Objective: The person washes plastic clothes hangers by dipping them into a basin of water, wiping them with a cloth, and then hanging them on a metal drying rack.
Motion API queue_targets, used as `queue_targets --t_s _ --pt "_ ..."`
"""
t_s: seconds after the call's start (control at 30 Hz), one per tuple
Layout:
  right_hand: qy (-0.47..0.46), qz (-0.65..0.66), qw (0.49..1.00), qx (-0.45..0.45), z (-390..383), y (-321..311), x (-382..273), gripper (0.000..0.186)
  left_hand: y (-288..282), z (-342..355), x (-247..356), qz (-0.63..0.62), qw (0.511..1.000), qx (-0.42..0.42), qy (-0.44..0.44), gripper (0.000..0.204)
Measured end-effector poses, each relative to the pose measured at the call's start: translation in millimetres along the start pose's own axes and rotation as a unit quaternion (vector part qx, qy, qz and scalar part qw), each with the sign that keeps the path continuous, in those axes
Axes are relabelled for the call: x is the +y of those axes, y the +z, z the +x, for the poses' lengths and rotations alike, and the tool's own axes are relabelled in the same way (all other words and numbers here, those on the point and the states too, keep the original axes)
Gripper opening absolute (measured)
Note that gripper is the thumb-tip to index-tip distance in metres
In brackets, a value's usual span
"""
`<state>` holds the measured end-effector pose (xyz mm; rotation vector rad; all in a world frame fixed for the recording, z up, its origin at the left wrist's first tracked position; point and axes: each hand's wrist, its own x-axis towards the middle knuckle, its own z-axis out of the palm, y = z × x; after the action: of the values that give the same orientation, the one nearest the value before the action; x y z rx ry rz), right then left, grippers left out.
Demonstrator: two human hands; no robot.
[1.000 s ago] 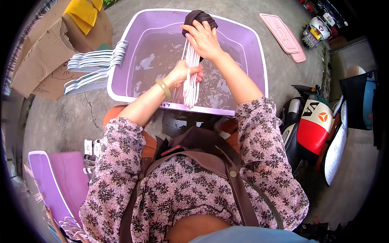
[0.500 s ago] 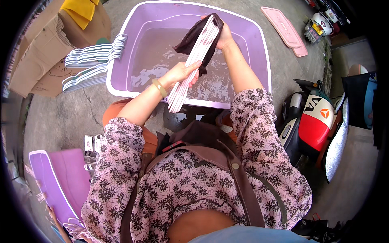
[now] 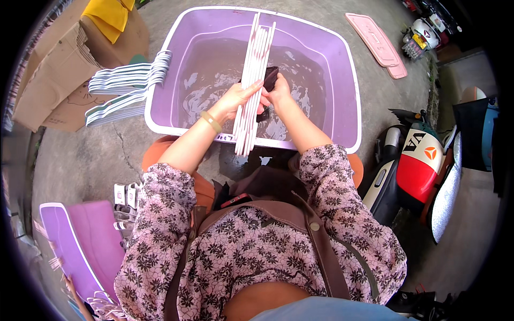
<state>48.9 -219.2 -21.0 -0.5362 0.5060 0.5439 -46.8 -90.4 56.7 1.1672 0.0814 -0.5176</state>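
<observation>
My left hand (image 3: pixel 237 101) is closed round a bundle of long, thin white rods (image 3: pixel 257 59) with pinkish streaks. The bundle slants upright over the purple tub (image 3: pixel 334 59), its near ends passing the white front rim. Just right of the rods, my right hand (image 3: pixel 279 93) grips a dark brown cloth (image 3: pixel 271 78) with bent fingers. Part of the cloth is hidden behind the rods and hands. Murky greyish water (image 3: pixel 209 69) lies in the tub below.
White hangers (image 3: pixel 128 80) hang over the tub's left rim, beside cardboard boxes (image 3: pixel 53 75) with a yellow cloth (image 3: pixel 110 21). A pink lid (image 3: pixel 375 43) lies at the far right. Motor scooter parts (image 3: pixel 420 166) stand on the right; another purple tub (image 3: pixel 91 235) sits at lower left.
The rods have turned more upright and come out of the dark cloth. My right hand has moved down and nearer with the cloth, close to my left hand, which still holds the rods.
</observation>
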Motion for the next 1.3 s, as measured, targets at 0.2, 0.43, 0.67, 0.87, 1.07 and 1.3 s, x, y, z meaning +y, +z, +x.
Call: queue_targets --t_s 0.2,0.43,0.67,0.87,1.07,1.3 --pt "-0.114 0.094 0.981 -0.127 -65.2 55.6 -50.9 0.042 -8.3 13.0 -3.7 -0.047 0.998 0.035 0.024 0.036" --pt "-0.51 -0.759 0.368 -0.17 -85.8 83.3 -5.2 0.044 8.7 15.5 -6.0 -0.059 0.996 0.057 0.025 0.022" --pt "-0.57 -0.55 0.608 -0.046 -49.8 73.3 3.1 0.065 6.8 10.1 -15.0 -0.066 0.995 0.06 0.033 0.026" --pt "-0.396 -0.37 0.834 -0.105 -36.3 53.7 -0.7 0.029 2.3 8.1 -20.6 -0.028 0.999 0.004 0.042 0.027" --pt "-0.336 -0.27 0.888 -0.161 -70.5 89.4 -50.4 0.042 11.3 0.7 -23.7 0.041 0.998 -0.032 0.04 0.028" --pt "-0.215 -0.222 0.949 -0.066 -66.7 100.4 -72.9 0.012 20.5 1.4 -18.3 0.115 0.99 -0.068 0.036 0.03"
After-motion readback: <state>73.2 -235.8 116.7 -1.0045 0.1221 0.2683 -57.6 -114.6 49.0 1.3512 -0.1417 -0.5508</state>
